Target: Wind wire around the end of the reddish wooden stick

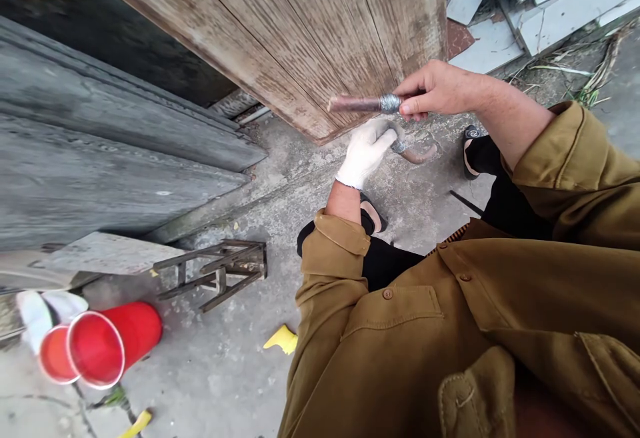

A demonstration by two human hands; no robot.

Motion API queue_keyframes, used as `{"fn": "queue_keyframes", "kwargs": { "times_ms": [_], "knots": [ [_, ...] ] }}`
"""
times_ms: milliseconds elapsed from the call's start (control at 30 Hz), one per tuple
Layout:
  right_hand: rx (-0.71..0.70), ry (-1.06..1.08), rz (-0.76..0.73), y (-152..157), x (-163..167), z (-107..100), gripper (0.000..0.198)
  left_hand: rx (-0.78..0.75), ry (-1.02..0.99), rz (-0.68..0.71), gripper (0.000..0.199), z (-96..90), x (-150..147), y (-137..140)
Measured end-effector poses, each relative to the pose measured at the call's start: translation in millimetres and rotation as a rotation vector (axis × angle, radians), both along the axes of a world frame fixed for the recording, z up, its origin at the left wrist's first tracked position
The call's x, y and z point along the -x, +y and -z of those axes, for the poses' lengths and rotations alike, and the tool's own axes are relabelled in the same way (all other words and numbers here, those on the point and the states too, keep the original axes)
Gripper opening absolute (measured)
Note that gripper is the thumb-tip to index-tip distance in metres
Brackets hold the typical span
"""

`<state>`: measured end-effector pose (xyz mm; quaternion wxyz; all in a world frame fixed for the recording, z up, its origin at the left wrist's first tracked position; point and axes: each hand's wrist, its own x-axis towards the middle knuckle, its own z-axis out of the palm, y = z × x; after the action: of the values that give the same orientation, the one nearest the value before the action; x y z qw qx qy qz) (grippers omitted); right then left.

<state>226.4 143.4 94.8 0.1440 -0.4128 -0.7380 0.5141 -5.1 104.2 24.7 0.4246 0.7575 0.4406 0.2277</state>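
My right hand point(425, 95), bare, is closed on one end of a straight brown stick point(353, 104) bound with silvery wire point(389, 103). The stick points left across the front of a weathered wooden door panel point(320, 31). Just below it, my left hand point(367, 150) wears a white glove and is closed around a curved brown stick point(421, 155). That piece also has a wire binding and bends away to the right. My fingers hide parts of both pieces, and I cannot tell whether they are joined.
A small wooden stool point(225, 268) lies on its side on the concrete floor. Red buckets point(143, 335) lie at the lower left. A yellow scrap point(283, 339) is on the ground. Grey boards point(100, 145) stand at left; white panels point(575, 15) are piled at the upper right.
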Motion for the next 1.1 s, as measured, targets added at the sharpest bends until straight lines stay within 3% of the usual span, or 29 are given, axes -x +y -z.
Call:
{"fn": "queue_keyframes", "kwargs": {
  "times_ms": [100,200,333,533,733,800,967,1100],
  "knots": [
    [-0.027,0.004,0.14,-3.7,9.5,3.4,0.018,-0.054,0.083,0.038,0.018,-4.8,-1.2,0.8],
    [-0.009,-0.04,0.174,-9.7,16.5,1.1,0.02,-0.051,0.137,0.053,0.015,-2.6,-1.4,1.8],
    [0.081,-0.028,0.14,-15.1,20.0,-4.7,0.022,-0.073,0.252,0.043,0.025,6.5,-0.1,4.2],
    [0.096,0.264,0.014,-20.4,17.4,-8.0,0.028,-0.168,0.468,-0.073,0.034,11.5,8.5,7.8],
    [0.078,0.521,-0.084,-18.9,17.7,-7.6,0.045,-0.095,0.451,0.107,0.028,14.3,17.7,8.9],
    [0.106,0.554,-0.02,-16.2,18.4,-5.2,0.048,-0.11,0.429,0.147,0.028,13.9,16.6,8.4],
    [0.354,0.564,0.35,-2.6,20.7,8.0,0.036,-0.179,0.358,0.227,0.026,9.4,9.7,2.1],
    [0.492,0.566,0.573,18.0,22.8,40.5,0.031,-0.211,0.252,0.359,0.017,4.5,4.0,-8.8]
  ]
}}
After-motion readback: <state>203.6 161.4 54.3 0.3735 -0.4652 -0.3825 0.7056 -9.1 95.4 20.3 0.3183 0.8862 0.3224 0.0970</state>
